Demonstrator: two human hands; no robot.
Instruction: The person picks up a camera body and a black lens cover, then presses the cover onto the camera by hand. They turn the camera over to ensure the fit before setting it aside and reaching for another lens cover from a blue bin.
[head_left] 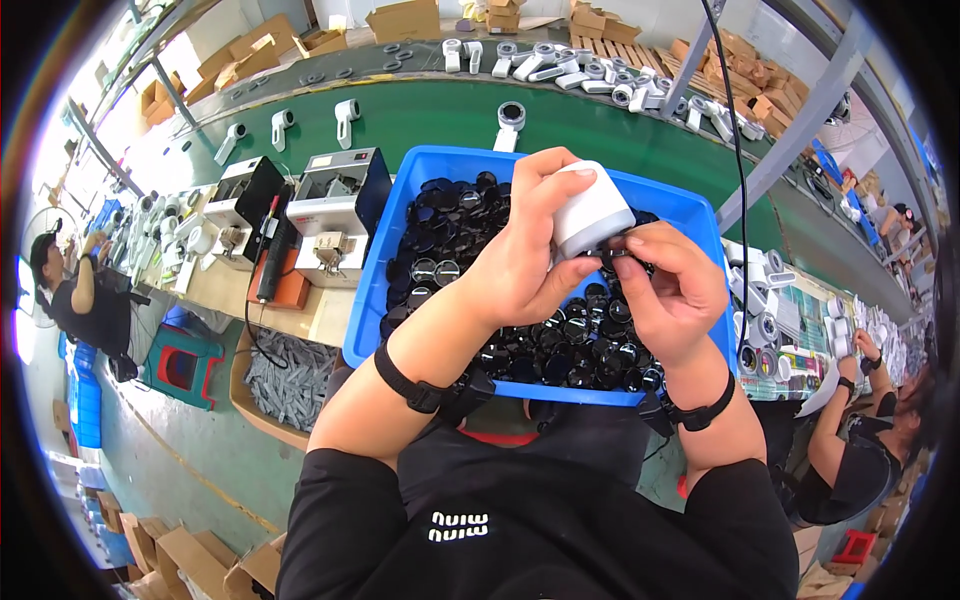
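Where our fingertips meet, a small black ring sits pinched by the right hand against the lower end of a white housing; most of the ring is hidden behind thumb and forefinger, so its exact shape is hard to make out. Our left hand wraps the housing, fingers curled over its top and thumb beneath. Both hands hover above a blue bin full of black lens discs, and our forearms cover part of the heap. Black straps cross both wrists. Left of the bin stand two white machines, partly cut off by one another. Beyond, white parts lie on a green conveyor. A co-worker sits at far right, blurred by the rim.
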